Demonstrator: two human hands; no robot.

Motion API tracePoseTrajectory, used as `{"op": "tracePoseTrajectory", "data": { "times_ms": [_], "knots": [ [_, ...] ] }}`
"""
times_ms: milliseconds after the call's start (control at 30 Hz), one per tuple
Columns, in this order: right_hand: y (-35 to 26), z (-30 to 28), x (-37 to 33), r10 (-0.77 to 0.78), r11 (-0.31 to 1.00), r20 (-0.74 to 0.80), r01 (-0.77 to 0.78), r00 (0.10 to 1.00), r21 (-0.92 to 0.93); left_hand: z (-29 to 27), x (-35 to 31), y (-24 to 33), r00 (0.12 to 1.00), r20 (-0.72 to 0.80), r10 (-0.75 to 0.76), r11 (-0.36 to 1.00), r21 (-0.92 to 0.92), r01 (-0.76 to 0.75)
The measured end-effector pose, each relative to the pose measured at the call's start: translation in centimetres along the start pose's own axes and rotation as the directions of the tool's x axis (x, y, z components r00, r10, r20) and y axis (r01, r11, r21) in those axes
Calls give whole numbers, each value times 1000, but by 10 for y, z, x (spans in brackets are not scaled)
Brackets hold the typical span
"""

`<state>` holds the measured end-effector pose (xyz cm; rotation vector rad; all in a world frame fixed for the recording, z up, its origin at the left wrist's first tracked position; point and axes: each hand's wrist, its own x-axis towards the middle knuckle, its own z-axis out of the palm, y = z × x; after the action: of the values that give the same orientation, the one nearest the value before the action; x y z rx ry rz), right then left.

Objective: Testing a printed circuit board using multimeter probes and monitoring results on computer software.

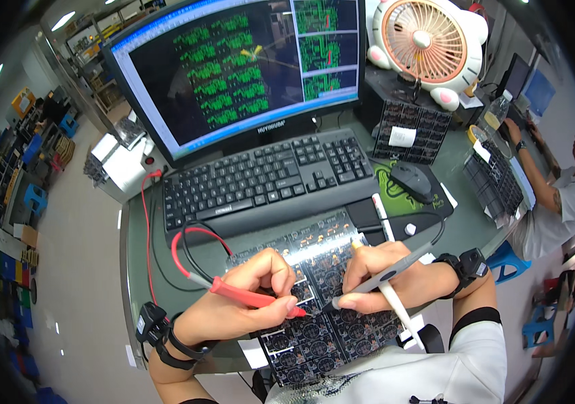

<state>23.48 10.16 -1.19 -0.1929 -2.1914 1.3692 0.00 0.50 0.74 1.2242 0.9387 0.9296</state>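
My left hand (pixel 247 296) is closed on a red test probe (pixel 247 294), whose tip points down at a dark panel of circuit boards (pixel 307 347). In my right hand (pixel 385 269), a grey and black test probe (pixel 381 275) slants toward the same spot. The two probe tips are close together at the panel's middle; whether both touch it is too small to tell. A white pen-like stick (pixel 402 314) with a yellowish end also passes through my right hand. The panel lies flat in front of me, partly hidden by my hands.
Beyond the panel are a black keyboard (pixel 267 175), a monitor (pixel 233 74) with a green board layout, and a mouse (pixel 411 180). A red-tipped white marker (pixel 383 217) lies near the right hand. A fan (pixel 423 42) stands behind upright board panels (pixel 412 131). Another person's arm (pixel 536 175) is at right.
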Motion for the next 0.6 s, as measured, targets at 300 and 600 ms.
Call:
{"op": "tracePoseTrajectory", "data": {
  "times_ms": [300, 600],
  "knots": [
    [7, -3, -7, 57, 994, -16, -55, 998, 89, -2, 1, -8, 999, -16, 32, 999, 15, -31],
    [3, -1, -7, 63, 995, -5, -62, 998, 83, 0, -1, -8, 999, -13, 33, 999, 22, -32]
  ]
}}
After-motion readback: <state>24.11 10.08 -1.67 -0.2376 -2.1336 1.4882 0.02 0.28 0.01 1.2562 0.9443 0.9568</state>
